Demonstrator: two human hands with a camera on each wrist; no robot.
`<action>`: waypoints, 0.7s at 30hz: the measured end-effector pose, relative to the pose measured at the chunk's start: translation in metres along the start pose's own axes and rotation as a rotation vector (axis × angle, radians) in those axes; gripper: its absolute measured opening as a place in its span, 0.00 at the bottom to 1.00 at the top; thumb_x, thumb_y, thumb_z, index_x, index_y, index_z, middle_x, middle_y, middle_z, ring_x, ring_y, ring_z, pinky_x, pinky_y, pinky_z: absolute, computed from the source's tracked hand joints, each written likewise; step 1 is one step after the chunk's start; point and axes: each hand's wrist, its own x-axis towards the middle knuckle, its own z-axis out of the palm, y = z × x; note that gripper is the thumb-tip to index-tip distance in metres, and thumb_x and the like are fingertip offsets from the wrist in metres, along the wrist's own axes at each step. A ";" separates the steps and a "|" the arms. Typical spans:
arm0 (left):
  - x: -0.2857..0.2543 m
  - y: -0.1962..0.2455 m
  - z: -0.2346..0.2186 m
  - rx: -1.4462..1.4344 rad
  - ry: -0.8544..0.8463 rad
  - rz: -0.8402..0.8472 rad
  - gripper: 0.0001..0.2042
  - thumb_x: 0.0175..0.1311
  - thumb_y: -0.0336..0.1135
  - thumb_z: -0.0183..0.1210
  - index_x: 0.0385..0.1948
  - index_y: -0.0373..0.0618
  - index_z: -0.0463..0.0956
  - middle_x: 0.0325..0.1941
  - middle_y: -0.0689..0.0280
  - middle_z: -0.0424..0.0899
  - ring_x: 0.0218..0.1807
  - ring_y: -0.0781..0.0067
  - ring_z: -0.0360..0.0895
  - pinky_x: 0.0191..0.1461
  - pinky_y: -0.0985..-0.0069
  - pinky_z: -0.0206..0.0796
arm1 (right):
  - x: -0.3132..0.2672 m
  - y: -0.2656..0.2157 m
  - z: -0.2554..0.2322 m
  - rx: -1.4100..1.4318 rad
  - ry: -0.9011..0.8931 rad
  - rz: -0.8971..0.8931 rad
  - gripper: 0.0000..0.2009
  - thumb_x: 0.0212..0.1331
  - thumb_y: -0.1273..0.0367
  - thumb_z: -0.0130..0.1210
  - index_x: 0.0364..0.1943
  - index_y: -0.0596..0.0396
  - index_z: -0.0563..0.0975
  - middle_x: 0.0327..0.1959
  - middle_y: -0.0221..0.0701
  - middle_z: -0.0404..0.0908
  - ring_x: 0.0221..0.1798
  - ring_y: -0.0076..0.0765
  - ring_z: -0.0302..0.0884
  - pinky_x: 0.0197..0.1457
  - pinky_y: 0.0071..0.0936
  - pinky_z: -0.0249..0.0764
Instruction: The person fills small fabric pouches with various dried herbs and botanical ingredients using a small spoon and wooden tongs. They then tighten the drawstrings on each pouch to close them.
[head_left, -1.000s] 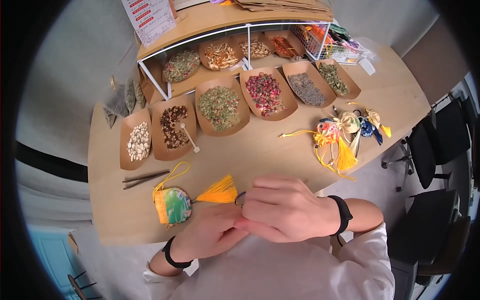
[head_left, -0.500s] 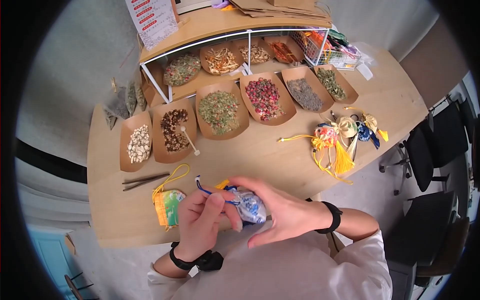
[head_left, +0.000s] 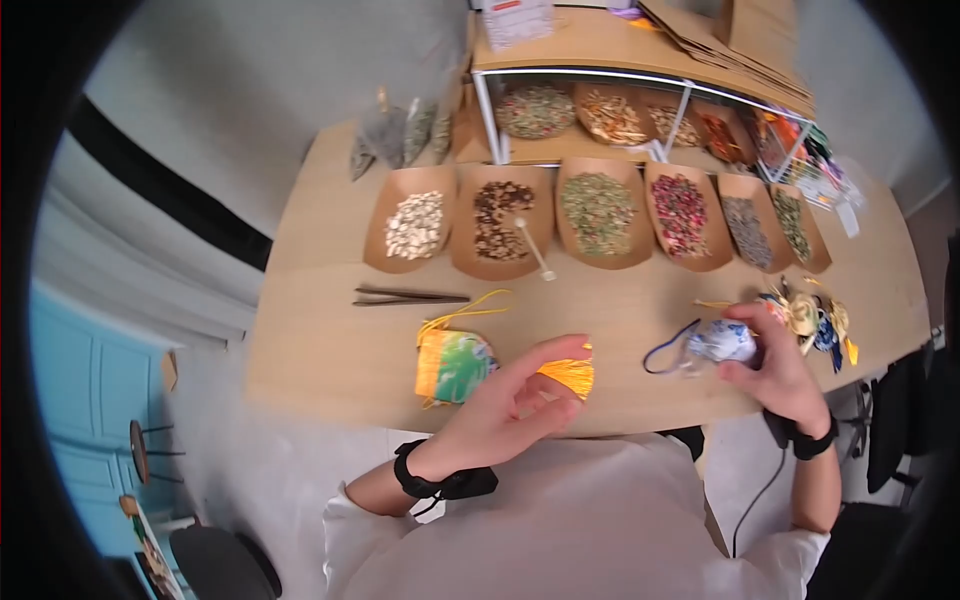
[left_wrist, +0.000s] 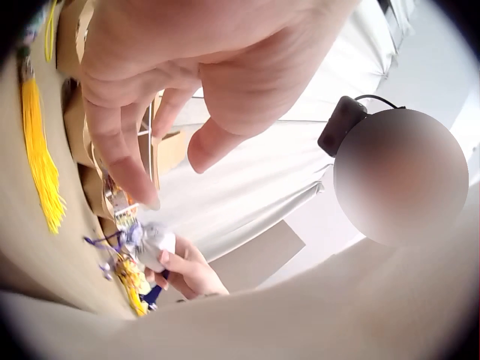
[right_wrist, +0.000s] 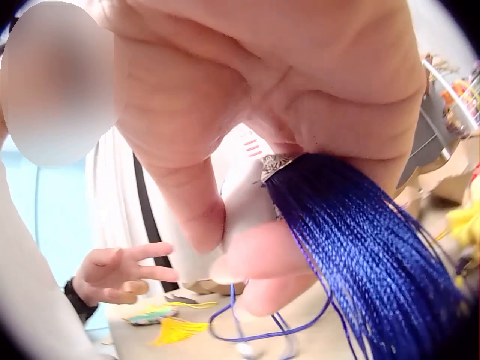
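Observation:
In the head view the right hand (head_left: 780, 370) grips a blue and white pouch (head_left: 722, 341) above the table, close to several finished pouches. A dark blue tassel (right_wrist: 360, 240) hangs from it in the right wrist view, and its blue cord (head_left: 664, 352) dangles to the left. The left hand (head_left: 510, 405) holds nothing; its fingers are loosely bent above a yellow tassel (head_left: 572, 374), beside a green and yellow pouch (head_left: 462, 366) lying on the table. Whether the left hand touches that tassel is unclear in the head view; the left wrist view shows them apart.
Paper trays of dried herbs and flowers (head_left: 600, 215) stand in a row at the back, before a shelf (head_left: 590, 45) with more trays. Tweezers (head_left: 410, 297) lie left of centre. Several pouches (head_left: 805, 312) lie at the right, and bagged herbs (head_left: 415, 135) stand at the back left.
The hands have separated: the right has carried the blue and white pouch rightward, while the left has let go of its cord. The head view has turned left.

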 end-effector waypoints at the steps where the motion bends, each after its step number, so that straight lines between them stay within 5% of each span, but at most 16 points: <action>1: -0.003 -0.004 -0.010 0.007 0.022 0.002 0.21 0.70 0.20 0.55 0.65 0.40 0.70 0.56 0.62 0.84 0.47 0.74 0.84 0.47 0.75 0.78 | 0.002 0.009 -0.012 -0.076 0.000 0.029 0.31 0.54 0.79 0.67 0.64 0.59 0.68 0.48 0.32 0.78 0.52 0.25 0.75 0.58 0.25 0.71; 4: -0.016 -0.012 -0.044 0.331 0.023 0.116 0.16 0.69 0.22 0.57 0.58 0.40 0.77 0.55 0.64 0.84 0.46 0.77 0.83 0.47 0.78 0.76 | 0.007 0.031 -0.031 -0.187 0.036 0.036 0.29 0.52 0.79 0.67 0.61 0.60 0.69 0.45 0.33 0.80 0.50 0.28 0.77 0.56 0.27 0.73; 6: -0.022 -0.006 -0.061 0.407 0.180 0.097 0.11 0.68 0.22 0.60 0.50 0.38 0.82 0.49 0.66 0.86 0.43 0.80 0.82 0.46 0.80 0.74 | 0.008 0.034 -0.032 -0.223 0.076 0.014 0.27 0.51 0.78 0.67 0.57 0.61 0.72 0.44 0.34 0.80 0.49 0.31 0.79 0.54 0.29 0.74; 8: -0.025 0.001 -0.072 0.500 0.300 0.144 0.09 0.67 0.22 0.62 0.46 0.38 0.83 0.42 0.67 0.86 0.38 0.81 0.80 0.43 0.81 0.73 | 0.005 0.030 -0.033 -0.549 0.229 0.026 0.23 0.50 0.76 0.68 0.52 0.60 0.75 0.42 0.39 0.81 0.46 0.39 0.81 0.55 0.33 0.75; 9: -0.027 0.004 -0.079 0.632 0.383 0.126 0.09 0.66 0.22 0.62 0.45 0.39 0.83 0.40 0.67 0.85 0.35 0.81 0.79 0.41 0.81 0.72 | 0.004 0.028 -0.034 -0.598 0.254 -0.038 0.21 0.47 0.75 0.68 0.49 0.59 0.77 0.46 0.40 0.80 0.49 0.48 0.79 0.58 0.39 0.73; 12: -0.032 0.004 -0.096 0.830 0.494 0.142 0.08 0.64 0.23 0.64 0.43 0.38 0.82 0.36 0.66 0.84 0.31 0.81 0.76 0.36 0.80 0.69 | 0.003 0.013 -0.036 -0.894 0.288 -0.214 0.24 0.44 0.76 0.68 0.51 0.59 0.77 0.50 0.40 0.79 0.55 0.52 0.75 0.62 0.42 0.69; 15: -0.028 0.008 -0.109 0.967 0.500 0.086 0.09 0.62 0.22 0.65 0.43 0.38 0.82 0.35 0.65 0.82 0.29 0.79 0.75 0.35 0.81 0.69 | 0.005 -0.004 -0.026 -0.862 0.335 -0.269 0.24 0.44 0.77 0.68 0.50 0.59 0.77 0.52 0.41 0.77 0.59 0.53 0.72 0.63 0.43 0.67; 17: -0.017 0.011 -0.118 1.195 0.541 0.274 0.13 0.59 0.22 0.66 0.46 0.39 0.81 0.37 0.61 0.83 0.29 0.69 0.78 0.35 0.75 0.72 | 0.006 -0.015 -0.015 -0.828 0.318 -0.288 0.23 0.44 0.77 0.68 0.50 0.60 0.77 0.52 0.42 0.77 0.58 0.54 0.72 0.63 0.43 0.68; 21: -0.005 0.001 -0.135 1.469 0.476 0.326 0.11 0.59 0.27 0.65 0.43 0.41 0.80 0.37 0.60 0.81 0.35 0.54 0.83 0.37 0.61 0.76 | 0.004 -0.029 0.009 -0.725 0.162 -0.374 0.20 0.46 0.77 0.68 0.46 0.62 0.78 0.48 0.43 0.79 0.53 0.57 0.76 0.58 0.42 0.73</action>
